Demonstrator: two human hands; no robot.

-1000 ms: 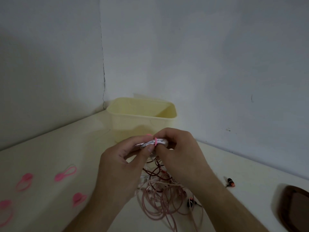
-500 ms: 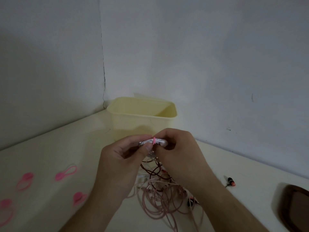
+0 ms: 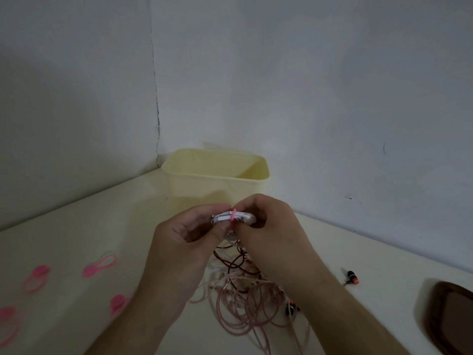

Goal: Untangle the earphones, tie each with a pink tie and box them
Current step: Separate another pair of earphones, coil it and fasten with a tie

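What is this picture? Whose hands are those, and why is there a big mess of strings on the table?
The picture comes from a camera worn on a person's head, so you see what they see when they look down. Those are the person's own hands. The left hand and the right hand together hold a small white bundle of earphone cable with a pink tie wrapped around it.

The strings below are more earphones, pink, dark red and white, all tangled together on the table. To the left lie spare pink ties. Behind the hands stands a pale yellow box, open at the top. On the right lies a loose earbud with an orange tip, and a dark brown thing sits at the edge, too cut off to name.
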